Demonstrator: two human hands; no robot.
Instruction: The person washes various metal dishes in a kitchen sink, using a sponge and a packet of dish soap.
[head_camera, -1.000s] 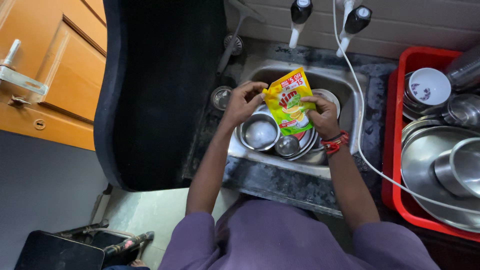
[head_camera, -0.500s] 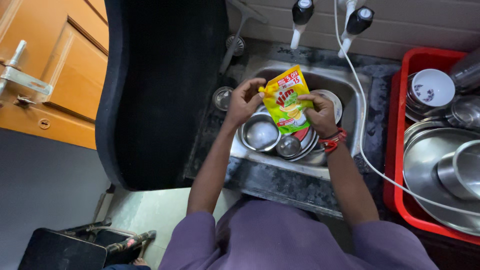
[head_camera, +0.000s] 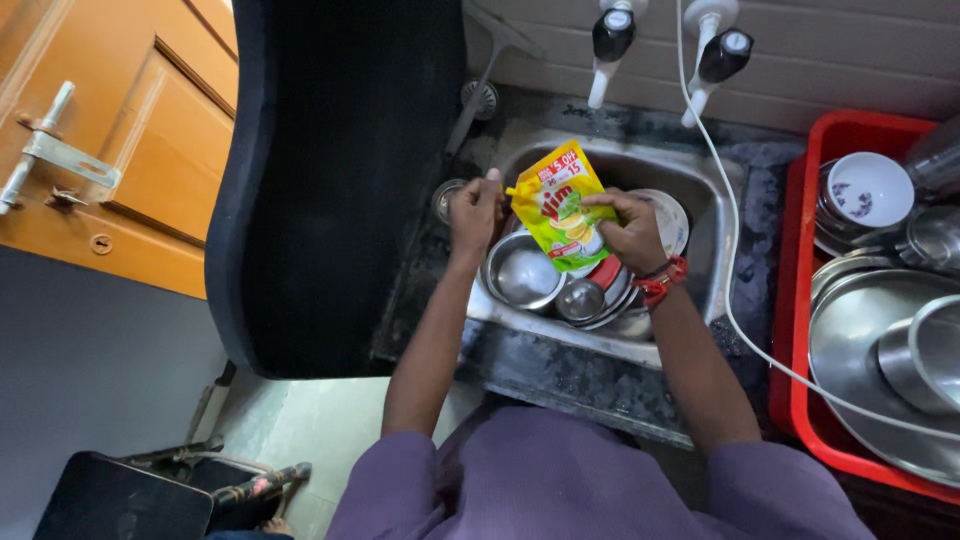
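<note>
We see a yellow-and-green soft plastic refill pouch, flat and slightly creased, its corner spout pointing toward the left hand, held tilted above the steel sink. The right hand has its grip closed round the pouch's right edge; the left hand's grip pinches narrowly at the spout corner. Below the pouch lie a round steel bowl, a smaller steel cup and stacked plates, filling the basin almost to its walls. A dark speckled stone table rims the sink; a red plastic crate of steel dishes crowds the right edge, and a white hose crosses between them.
</note>
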